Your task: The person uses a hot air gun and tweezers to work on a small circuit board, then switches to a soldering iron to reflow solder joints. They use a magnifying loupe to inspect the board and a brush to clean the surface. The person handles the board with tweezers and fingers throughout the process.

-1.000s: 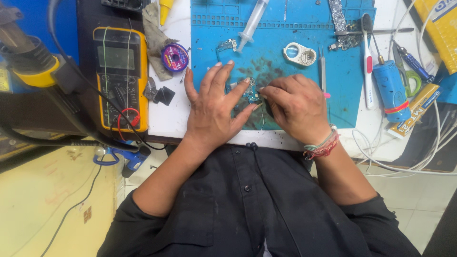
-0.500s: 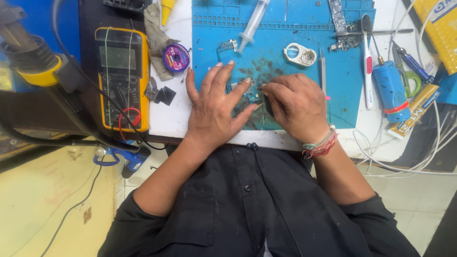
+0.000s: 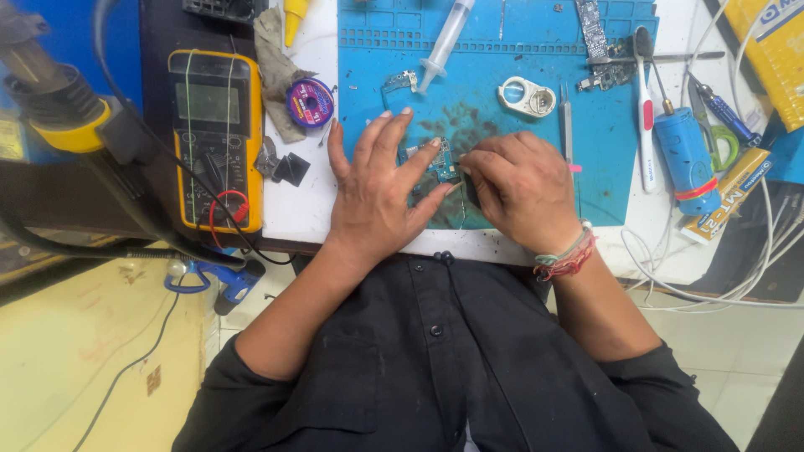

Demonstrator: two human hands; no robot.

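Note:
A small blue circuit board (image 3: 439, 161) lies on the blue work mat (image 3: 502, 92), mostly covered by my hands. My left hand (image 3: 381, 188) rests flat on the mat with fingers spread, fingertips pressing the board's left side. My right hand (image 3: 523, 186) is curled into a loose fist just right of the board, pinching a small dark tool whose tip meets the board's right edge. The tool itself is almost hidden by my fingers.
A yellow multimeter (image 3: 216, 138) with red and black leads sits at left, beside a purple wire spool (image 3: 310, 102). On the mat lie a syringe (image 3: 444, 42), a metal ring part (image 3: 528, 96), tweezers (image 3: 568, 125) and a toothbrush (image 3: 646, 109). A blue cylinder (image 3: 687, 159) stands right.
Both hands stay on the board in nearly the same place. My right hand has shifted very slightly against the board's edge.

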